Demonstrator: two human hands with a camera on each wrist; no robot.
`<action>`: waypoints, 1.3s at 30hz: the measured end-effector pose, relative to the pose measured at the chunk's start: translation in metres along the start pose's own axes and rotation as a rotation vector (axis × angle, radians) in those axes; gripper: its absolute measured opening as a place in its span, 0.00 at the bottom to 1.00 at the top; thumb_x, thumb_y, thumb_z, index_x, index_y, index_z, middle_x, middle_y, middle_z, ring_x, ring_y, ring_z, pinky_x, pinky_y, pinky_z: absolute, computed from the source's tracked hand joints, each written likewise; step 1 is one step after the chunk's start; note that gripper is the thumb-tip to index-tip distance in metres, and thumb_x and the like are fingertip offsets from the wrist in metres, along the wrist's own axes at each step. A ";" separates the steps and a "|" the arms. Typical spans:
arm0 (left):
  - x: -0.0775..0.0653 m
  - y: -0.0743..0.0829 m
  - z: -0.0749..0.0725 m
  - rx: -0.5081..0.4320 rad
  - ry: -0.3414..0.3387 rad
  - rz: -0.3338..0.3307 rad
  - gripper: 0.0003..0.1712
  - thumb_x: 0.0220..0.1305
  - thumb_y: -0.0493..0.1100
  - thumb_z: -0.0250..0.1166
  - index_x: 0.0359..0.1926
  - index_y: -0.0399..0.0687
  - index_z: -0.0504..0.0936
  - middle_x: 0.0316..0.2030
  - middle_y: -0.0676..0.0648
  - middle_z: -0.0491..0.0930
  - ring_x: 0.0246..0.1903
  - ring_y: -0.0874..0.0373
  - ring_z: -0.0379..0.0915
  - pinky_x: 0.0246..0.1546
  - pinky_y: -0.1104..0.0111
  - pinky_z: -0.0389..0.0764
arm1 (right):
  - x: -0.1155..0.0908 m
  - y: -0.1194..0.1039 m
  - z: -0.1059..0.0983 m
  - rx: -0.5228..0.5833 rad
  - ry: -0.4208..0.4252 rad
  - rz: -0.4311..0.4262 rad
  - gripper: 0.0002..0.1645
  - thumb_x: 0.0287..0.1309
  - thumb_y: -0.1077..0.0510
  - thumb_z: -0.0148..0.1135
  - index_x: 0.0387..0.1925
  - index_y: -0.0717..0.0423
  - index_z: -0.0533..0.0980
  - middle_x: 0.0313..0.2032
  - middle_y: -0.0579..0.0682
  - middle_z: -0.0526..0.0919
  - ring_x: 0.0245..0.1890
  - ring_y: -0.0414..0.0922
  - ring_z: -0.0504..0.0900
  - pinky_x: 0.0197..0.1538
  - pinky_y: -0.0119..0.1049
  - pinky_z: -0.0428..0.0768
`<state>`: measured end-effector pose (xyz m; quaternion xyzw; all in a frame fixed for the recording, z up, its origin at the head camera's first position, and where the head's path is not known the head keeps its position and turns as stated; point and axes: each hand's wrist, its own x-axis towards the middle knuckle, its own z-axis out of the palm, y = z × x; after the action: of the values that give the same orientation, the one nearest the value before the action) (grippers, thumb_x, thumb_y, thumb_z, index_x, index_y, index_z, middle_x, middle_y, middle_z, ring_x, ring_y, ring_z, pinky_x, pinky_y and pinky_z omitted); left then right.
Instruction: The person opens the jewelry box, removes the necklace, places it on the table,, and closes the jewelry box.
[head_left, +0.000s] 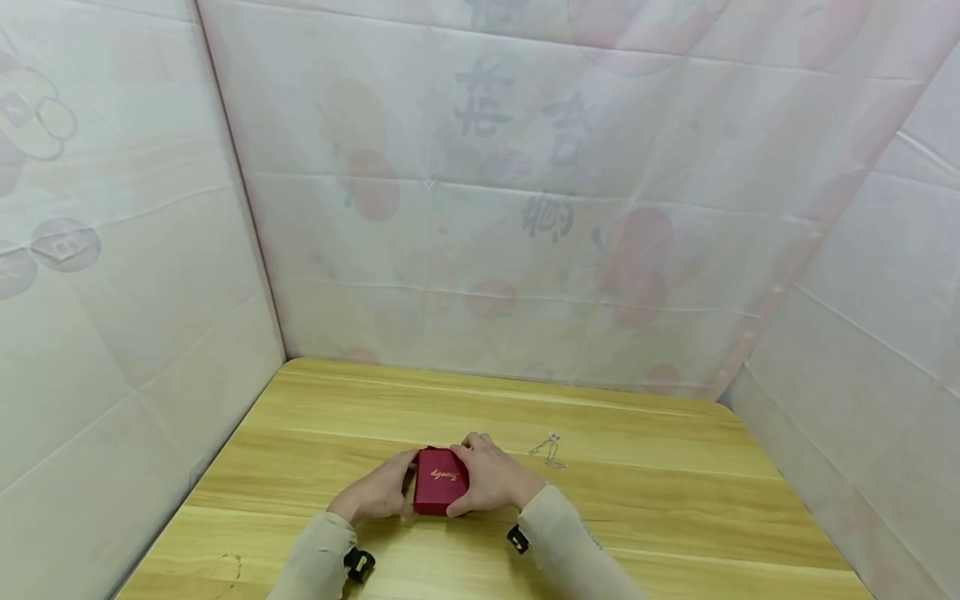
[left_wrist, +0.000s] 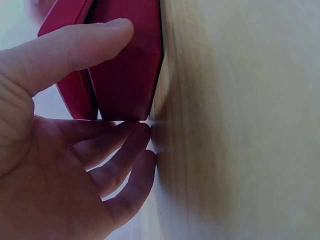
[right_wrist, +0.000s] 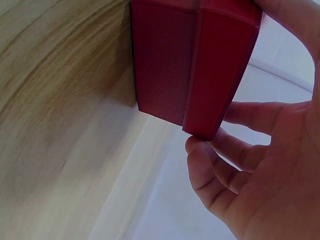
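A dark red jewelry box (head_left: 435, 483) with gold lettering on its lid sits on the wooden table between both hands. My left hand (head_left: 381, 490) holds the box's lower part, thumb along the near side and fingers at the far side. From the other side, my right hand (head_left: 497, 477) grips the lid (right_wrist: 222, 65), its fingertips at the lid's edge. In the left wrist view a dark gap runs between the lid and the base (left_wrist: 127, 80), so the lid stands slightly tilted there. The inside of the box is hidden.
A thin silver chain (head_left: 553, 450) lies on the table (head_left: 637, 517) beyond the right hand, to its right. Pale printed cloth walls (head_left: 450, 250) enclose the table at the back and both sides.
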<state>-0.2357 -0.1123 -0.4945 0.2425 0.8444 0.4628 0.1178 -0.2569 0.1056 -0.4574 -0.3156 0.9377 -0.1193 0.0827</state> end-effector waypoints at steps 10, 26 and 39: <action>-0.001 0.003 0.001 -0.005 0.013 -0.036 0.54 0.35 0.29 0.76 0.66 0.33 0.59 0.58 0.39 0.68 0.58 0.41 0.63 0.60 0.46 0.60 | 0.002 0.000 0.002 -0.022 0.016 0.015 0.56 0.36 0.33 0.73 0.64 0.58 0.66 0.48 0.46 0.68 0.45 0.41 0.65 0.47 0.35 0.74; 0.000 0.003 0.001 -0.007 0.011 -0.023 0.56 0.33 0.31 0.78 0.65 0.33 0.59 0.58 0.39 0.68 0.58 0.42 0.63 0.60 0.46 0.60 | 0.004 -0.001 0.003 -0.008 0.000 0.037 0.54 0.36 0.35 0.74 0.63 0.56 0.68 0.46 0.45 0.68 0.45 0.41 0.65 0.47 0.36 0.74; -0.001 0.005 0.000 -0.061 0.009 -0.044 0.63 0.41 0.40 0.78 0.70 0.28 0.46 0.56 0.36 0.68 0.52 0.46 0.67 0.58 0.47 0.62 | 0.002 -0.002 0.003 -0.020 -0.015 0.042 0.56 0.37 0.34 0.73 0.65 0.58 0.65 0.48 0.46 0.69 0.45 0.41 0.65 0.47 0.36 0.75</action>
<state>-0.2332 -0.1105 -0.4909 0.2184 0.8354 0.4868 0.1317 -0.2569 0.1026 -0.4604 -0.2976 0.9446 -0.1057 0.0888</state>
